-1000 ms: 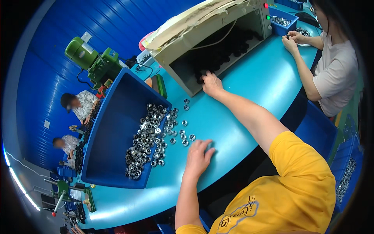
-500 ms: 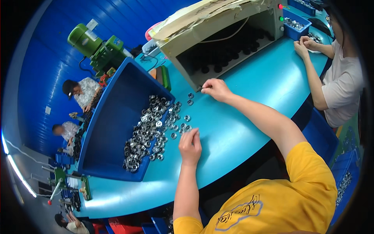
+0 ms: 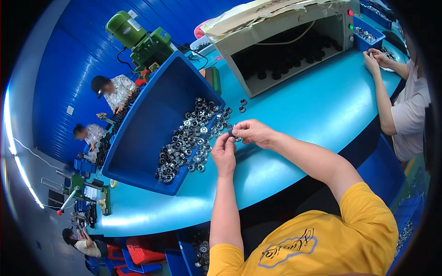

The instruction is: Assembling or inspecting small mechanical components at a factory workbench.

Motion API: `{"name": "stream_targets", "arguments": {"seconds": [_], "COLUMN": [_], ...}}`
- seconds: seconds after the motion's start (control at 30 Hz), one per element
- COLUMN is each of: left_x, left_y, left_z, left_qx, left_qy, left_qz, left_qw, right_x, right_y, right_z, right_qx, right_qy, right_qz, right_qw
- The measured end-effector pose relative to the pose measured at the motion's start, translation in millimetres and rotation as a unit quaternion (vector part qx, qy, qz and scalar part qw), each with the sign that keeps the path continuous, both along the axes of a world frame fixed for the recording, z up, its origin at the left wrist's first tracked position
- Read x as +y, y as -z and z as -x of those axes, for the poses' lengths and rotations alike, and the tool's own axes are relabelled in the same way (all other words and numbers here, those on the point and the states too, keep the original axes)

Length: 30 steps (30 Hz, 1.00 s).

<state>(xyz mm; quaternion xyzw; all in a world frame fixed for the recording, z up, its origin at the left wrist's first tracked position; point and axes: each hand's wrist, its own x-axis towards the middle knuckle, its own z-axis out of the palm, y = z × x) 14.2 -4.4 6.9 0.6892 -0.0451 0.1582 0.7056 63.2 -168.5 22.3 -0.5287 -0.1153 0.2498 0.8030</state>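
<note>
My two hands meet over the teal tabletop, just right of the wide blue bin (image 3: 131, 138). My right hand (image 3: 255, 133) pinches a small black round part (image 3: 230, 131) between thumb and fingertips. Right against that part, the fingers of my left hand (image 3: 223, 155) are closed; whatever they hold is hidden. Small round metal parts (image 3: 184, 142) with dark centres are heaped at the bin's near side. More of them spill onto the table beside my fingers, and a loose pair of metal parts (image 3: 242, 106) sits farther back.
An open-fronted metal box (image 3: 237, 73) with dark round pieces (image 3: 285, 66) inside stands at the back, torn cardboard on top. Behind the bin is a green machine (image 3: 133, 34). A co-worker (image 3: 400, 101) sits at the right, near a small blue bin (image 3: 368, 42).
My right hand has come from the metal box's front corner to my left hand, with the black part in its fingers. The view has shifted, so the surroundings sit farther right.
</note>
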Motion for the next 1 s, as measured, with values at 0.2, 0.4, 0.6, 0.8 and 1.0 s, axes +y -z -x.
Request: {"name": "stream_targets", "arguments": {"seconds": [0.2,0.4,0.6,0.8,1.0], "left_x": [12,24,23,27,25], "left_y": [27,35,25,28,25], "left_z": [-5,-4,-1,0,-1], "left_qx": [0.041,0.07,0.108,0.092,0.098], "left_qy": [0.077,0.1,0.147,0.145,0.165], "left_qz": [0.115,0.225,0.285,0.277,0.287], "left_qw": [0.99,0.967,0.941,0.946,0.938], "right_x": [1,-1,1,7,6], "right_y": [20,6,10,7,11], "right_z": [-11,-5,-7,4,3], "right_qx": [-0.057,-0.128,-0.341,-0.347,-0.322], "right_qy": [-0.02,-0.041,0.024,0.041,0.041], "right_qz": [0.057,0.077,0.162,0.149,0.116], "right_qw": [0.997,0.988,0.925,0.925,0.939]}}
